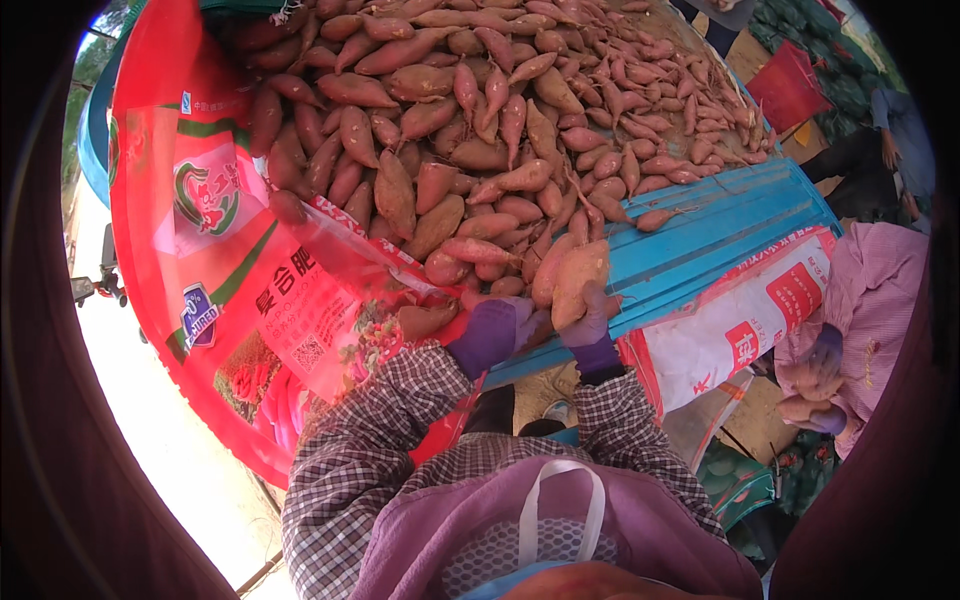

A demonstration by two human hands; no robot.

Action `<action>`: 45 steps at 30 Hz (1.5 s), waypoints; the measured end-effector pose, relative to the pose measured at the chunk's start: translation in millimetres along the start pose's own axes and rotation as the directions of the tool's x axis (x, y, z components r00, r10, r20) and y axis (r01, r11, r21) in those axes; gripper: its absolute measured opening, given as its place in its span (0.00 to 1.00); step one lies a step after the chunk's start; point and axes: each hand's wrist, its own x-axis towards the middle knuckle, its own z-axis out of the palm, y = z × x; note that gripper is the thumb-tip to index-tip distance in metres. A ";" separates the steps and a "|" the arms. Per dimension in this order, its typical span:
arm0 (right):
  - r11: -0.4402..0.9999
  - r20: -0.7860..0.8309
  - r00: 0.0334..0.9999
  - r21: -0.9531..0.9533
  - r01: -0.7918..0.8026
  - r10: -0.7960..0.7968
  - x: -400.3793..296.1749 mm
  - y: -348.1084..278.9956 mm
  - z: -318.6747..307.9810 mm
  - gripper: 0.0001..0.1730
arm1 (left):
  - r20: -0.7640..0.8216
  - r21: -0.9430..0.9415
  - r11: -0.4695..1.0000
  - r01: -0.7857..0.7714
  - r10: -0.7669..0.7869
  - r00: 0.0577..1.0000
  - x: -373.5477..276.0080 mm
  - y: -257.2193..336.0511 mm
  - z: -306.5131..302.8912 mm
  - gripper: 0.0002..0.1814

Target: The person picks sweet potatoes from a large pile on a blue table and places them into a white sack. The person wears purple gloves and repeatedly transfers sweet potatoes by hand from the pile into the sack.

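My right hand [589, 324], in a purple glove, grips a large, dirt-covered sweet potato [583, 279] at the near edge of a big heap. Beside it, my left hand [496, 330], also gloved in purple, is at the edge of the sweet potato pile [442, 172]; its fingers point toward the right hand. What the left fingers hold, if anything, is hidden. Another sweet potato [427, 319] lies on the red printed sack just left of my left hand. Reddish roots of mixed size fill the heap, with smaller ones toward the far right.
A red printed sack [202, 262] drapes over the left side. Blue corrugated panel [697, 232] borders the heap at right, with a white-and-red sack [735, 322] over its edge. A co-worker in a pink sleeve [874, 292] holds sweet potatoes. Green mesh bags [814, 52] and a red container [791, 84] stand beyond.
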 end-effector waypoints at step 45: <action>0.584 0.221 0.920 -0.718 0.379 -0.325 -188.1 -260.7 -80.8 0.22 | 0.051 -0.991 -0.118 0.060 0.081 0.995 -26.3 145.7 24.5 0.24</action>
